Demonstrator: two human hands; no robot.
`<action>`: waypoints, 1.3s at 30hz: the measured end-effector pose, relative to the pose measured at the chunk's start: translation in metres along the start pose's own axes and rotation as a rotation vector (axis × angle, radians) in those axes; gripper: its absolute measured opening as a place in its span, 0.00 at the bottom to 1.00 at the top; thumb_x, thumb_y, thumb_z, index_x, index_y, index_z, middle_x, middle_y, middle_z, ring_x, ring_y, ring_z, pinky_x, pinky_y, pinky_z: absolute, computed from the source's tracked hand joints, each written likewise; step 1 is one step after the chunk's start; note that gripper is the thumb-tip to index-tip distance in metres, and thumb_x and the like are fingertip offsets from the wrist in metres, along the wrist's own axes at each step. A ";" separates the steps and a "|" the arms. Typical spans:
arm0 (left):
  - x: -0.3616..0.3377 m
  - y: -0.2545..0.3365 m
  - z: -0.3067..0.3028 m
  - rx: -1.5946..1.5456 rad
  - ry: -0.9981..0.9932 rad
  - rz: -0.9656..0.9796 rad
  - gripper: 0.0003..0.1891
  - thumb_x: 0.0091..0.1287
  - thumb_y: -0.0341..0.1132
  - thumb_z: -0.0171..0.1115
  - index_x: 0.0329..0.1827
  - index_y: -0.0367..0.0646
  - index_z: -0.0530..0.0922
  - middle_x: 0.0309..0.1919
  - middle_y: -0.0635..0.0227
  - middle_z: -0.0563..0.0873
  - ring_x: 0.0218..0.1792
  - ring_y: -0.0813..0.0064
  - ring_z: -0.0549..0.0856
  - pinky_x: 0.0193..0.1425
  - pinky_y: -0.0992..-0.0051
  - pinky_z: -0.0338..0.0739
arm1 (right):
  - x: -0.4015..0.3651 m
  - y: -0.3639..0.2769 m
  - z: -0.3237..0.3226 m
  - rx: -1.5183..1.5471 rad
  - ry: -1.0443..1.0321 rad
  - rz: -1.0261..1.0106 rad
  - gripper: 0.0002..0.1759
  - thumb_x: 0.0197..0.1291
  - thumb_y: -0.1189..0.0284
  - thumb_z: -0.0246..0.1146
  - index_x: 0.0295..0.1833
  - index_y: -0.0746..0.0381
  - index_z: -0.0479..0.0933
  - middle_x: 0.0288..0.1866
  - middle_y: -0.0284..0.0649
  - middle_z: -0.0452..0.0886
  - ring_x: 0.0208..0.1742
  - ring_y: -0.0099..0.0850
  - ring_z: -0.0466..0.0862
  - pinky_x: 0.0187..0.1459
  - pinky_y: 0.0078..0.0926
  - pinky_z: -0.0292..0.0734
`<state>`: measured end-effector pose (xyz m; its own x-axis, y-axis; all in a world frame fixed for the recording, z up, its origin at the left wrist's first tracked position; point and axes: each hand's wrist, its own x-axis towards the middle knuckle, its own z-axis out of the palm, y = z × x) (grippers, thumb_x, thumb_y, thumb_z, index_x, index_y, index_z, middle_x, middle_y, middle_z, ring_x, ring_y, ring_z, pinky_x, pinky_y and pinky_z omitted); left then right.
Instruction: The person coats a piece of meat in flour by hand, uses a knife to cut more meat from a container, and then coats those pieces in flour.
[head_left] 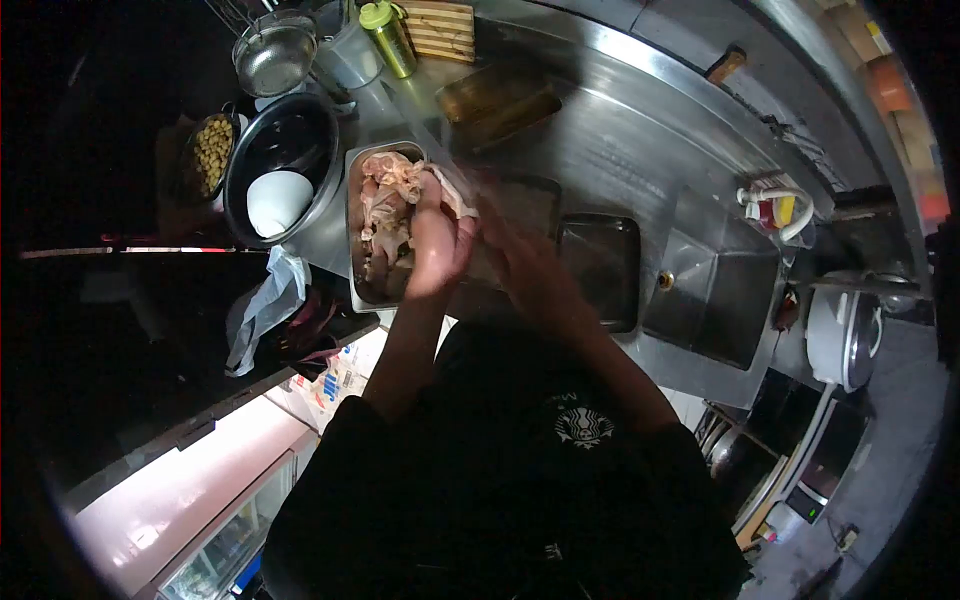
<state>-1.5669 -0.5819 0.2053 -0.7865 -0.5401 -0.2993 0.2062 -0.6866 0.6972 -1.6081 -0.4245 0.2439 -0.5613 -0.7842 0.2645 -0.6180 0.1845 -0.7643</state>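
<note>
A deep metal tray (354,240) holds several pieces of raw chicken (385,205). Over its right side, my left hand (440,245) has its fingers closed around a pale, skin-covered piece of raw chicken (456,192). My right hand (520,262) is just to the right, above a dark tray, with its fingers stretched out and somewhat blurred. Nothing shows in that hand. The underside of the held piece is hidden by my left hand.
Left of the chicken stands a black basin (238,190) with a white bowl (280,203). A dark baking tray (600,270) lies to the right, before the sink (715,290). Behind are a green-lidded bottle (390,42), a strainer (275,62) and a striped cutting board (440,30).
</note>
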 end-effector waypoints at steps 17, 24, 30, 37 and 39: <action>0.014 -0.006 -0.007 -0.201 0.091 -0.039 0.21 0.82 0.49 0.47 0.63 0.42 0.75 0.54 0.65 0.84 0.54 0.68 0.83 0.62 0.67 0.78 | -0.018 0.010 -0.004 -0.033 -0.080 0.043 0.40 0.67 0.77 0.60 0.82 0.55 0.55 0.60 0.58 0.79 0.56 0.57 0.81 0.55 0.50 0.77; 0.022 -0.002 -0.002 -0.102 0.101 0.090 0.18 0.82 0.50 0.48 0.53 0.44 0.77 0.39 0.70 0.83 0.35 0.77 0.81 0.34 0.77 0.75 | -0.060 0.004 -0.016 -0.084 -0.258 0.245 0.42 0.66 0.78 0.60 0.83 0.54 0.52 0.52 0.59 0.81 0.49 0.57 0.83 0.47 0.51 0.78; -0.003 -0.012 0.013 0.378 0.025 0.164 0.26 0.81 0.57 0.43 0.61 0.44 0.75 0.50 0.64 0.83 0.49 0.70 0.83 0.49 0.67 0.82 | -0.014 -0.010 -0.021 -0.005 -0.007 0.037 0.38 0.68 0.79 0.58 0.82 0.55 0.56 0.56 0.58 0.81 0.53 0.56 0.83 0.51 0.47 0.79; -0.001 -0.003 0.019 0.069 -0.029 0.022 0.27 0.82 0.56 0.41 0.64 0.41 0.73 0.57 0.60 0.82 0.58 0.63 0.82 0.59 0.60 0.80 | -0.015 0.002 -0.019 0.007 0.069 -0.009 0.37 0.67 0.81 0.60 0.81 0.57 0.59 0.59 0.54 0.82 0.57 0.52 0.84 0.53 0.44 0.80; 0.000 -0.001 0.021 -0.050 0.003 -0.068 0.27 0.83 0.54 0.39 0.66 0.40 0.73 0.59 0.58 0.82 0.59 0.61 0.82 0.62 0.60 0.78 | -0.023 -0.001 -0.026 -0.014 0.087 0.012 0.37 0.66 0.82 0.60 0.80 0.58 0.60 0.59 0.54 0.82 0.56 0.52 0.84 0.53 0.43 0.80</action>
<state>-1.5791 -0.5710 0.2178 -0.7977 -0.4932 -0.3469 0.1814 -0.7449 0.6420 -1.6091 -0.3909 0.2537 -0.6140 -0.7277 0.3057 -0.6179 0.2022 -0.7598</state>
